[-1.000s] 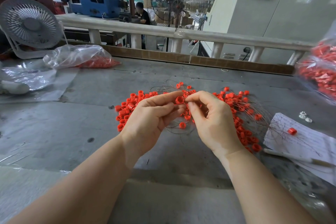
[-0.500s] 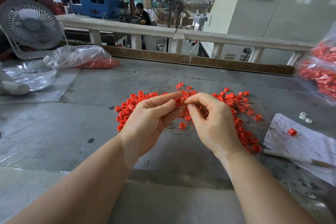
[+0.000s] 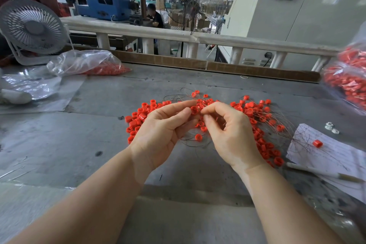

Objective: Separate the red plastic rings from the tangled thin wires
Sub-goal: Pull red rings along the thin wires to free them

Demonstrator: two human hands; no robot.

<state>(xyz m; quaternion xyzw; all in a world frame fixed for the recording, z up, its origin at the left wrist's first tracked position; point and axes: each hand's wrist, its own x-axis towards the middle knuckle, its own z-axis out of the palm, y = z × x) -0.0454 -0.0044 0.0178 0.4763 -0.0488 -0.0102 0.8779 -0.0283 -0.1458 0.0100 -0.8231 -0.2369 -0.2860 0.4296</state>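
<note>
Several small red plastic rings [image 3: 255, 113] lie in a loose heap on the grey table [image 3: 83, 144], threaded through with thin dark wires [image 3: 277, 123]. My left hand [image 3: 164, 128] pinches one red ring [image 3: 194, 110] between thumb and forefinger above the heap's middle. My right hand [image 3: 229, 132] meets it fingertip to fingertip, pinching a thin wire at that ring. A few rings [image 3: 198, 137] hang on wire loops below my fingers.
A clear bag of red rings [image 3: 89, 64] lies at the back left beside a white fan [image 3: 32, 27]. More bagged rings [image 3: 348, 81] sit at the right edge. A sheet of paper [image 3: 332, 156] with one ring [image 3: 317, 143] and a pen [image 3: 320, 173] lies at the right.
Both hands have stayed together over the heap. The pinched ring and fingertips have shifted only slightly.
</note>
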